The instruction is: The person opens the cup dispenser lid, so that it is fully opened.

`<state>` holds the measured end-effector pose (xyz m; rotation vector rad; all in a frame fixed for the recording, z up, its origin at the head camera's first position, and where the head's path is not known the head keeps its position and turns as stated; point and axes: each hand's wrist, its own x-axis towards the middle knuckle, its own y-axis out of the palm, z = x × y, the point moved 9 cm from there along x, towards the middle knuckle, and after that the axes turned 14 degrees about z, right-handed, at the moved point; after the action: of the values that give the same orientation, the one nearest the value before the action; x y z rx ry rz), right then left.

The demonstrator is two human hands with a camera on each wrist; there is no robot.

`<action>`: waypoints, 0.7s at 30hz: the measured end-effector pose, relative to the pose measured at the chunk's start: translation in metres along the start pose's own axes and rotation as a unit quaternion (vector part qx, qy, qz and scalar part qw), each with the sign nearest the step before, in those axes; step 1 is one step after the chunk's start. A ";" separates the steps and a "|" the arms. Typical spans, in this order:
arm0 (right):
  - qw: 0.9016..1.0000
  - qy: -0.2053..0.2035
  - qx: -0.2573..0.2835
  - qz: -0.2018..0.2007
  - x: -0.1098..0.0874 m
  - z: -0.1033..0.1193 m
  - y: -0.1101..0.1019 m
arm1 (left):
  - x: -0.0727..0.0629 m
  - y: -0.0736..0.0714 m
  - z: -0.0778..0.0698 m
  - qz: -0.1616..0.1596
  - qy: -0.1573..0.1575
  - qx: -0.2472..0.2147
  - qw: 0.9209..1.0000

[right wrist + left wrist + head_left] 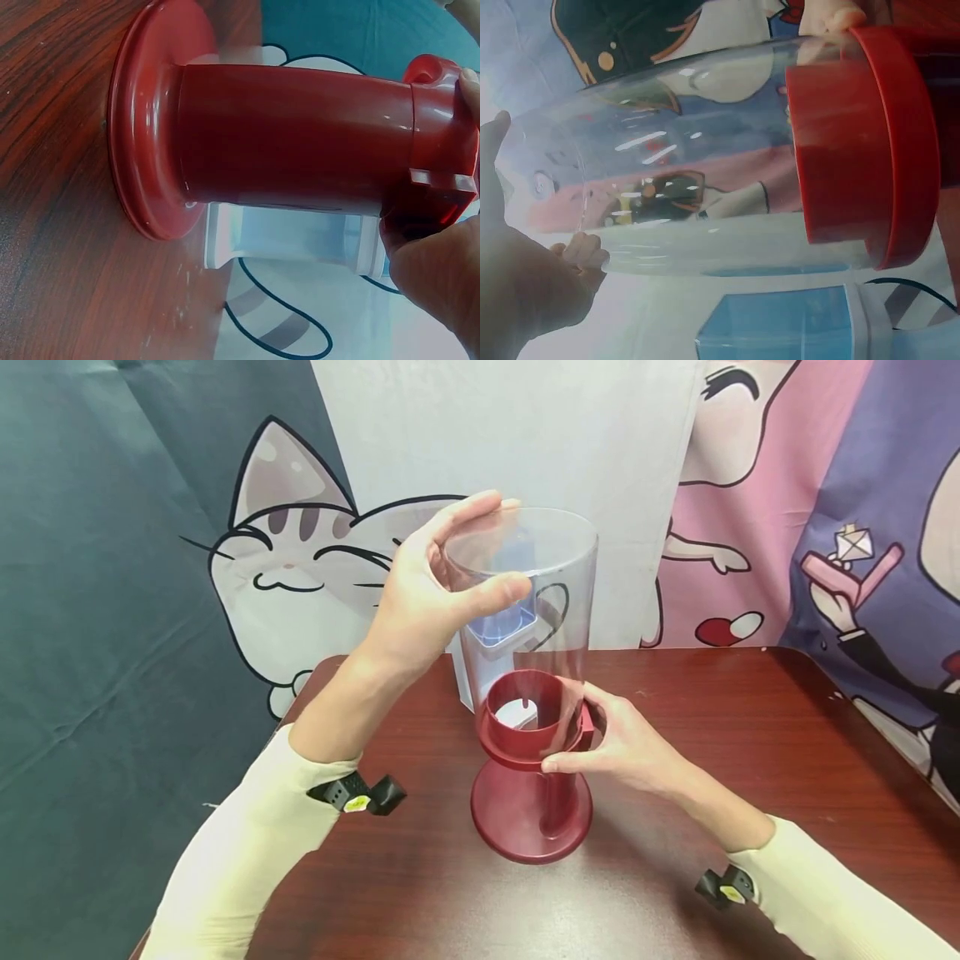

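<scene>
A tall clear plastic cylinder [555, 610] stands upright over a red pedestal stand [531, 814]. Its lower end surrounds the stand's raised red ring [840, 154] and meets the wider collar [904, 150] below. My left hand [423, 585] grips the cylinder near its open top, thumb across the near side and fingers behind the far side. My right hand [618, 739] holds the red collar from the right, with the thumb in front and the fingers partly hidden behind. The stand's column [292, 139] and round base [154, 120] show in the right wrist view, the base resting on the table.
Behind the cylinder stands a white and translucent blue container [498, 635], partly seen through the clear wall. The brown wooden table [712, 710] ends at a back edge against cartoon-printed cloth [300, 560]. White-sleeved forearms cross the table's left and right sides.
</scene>
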<state>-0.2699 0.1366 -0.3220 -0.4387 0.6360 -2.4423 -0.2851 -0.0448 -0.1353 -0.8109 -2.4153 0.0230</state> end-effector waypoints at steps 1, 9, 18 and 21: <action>1.000 -0.001 -0.001 0.000 0.000 0.000 0.000 | -0.001 0.002 -0.002 0.002 0.006 0.000 1.000; 1.000 0.010 -0.014 -0.004 -0.001 -0.001 -0.001 | 0.003 -0.007 0.004 0.002 0.008 -0.007 1.000; 1.000 0.016 -0.013 0.000 -0.001 -0.003 0.001 | -0.002 -0.007 0.000 -0.002 0.025 -0.013 1.000; 1.000 0.007 -0.011 -0.003 -0.002 -0.001 0.000 | -0.004 0.000 -0.009 0.005 0.044 -0.017 0.999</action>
<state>-0.2692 0.1380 -0.3230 -0.4323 0.6684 -2.4491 -0.2781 -0.0486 -0.1297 -0.8226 -2.3343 -0.0500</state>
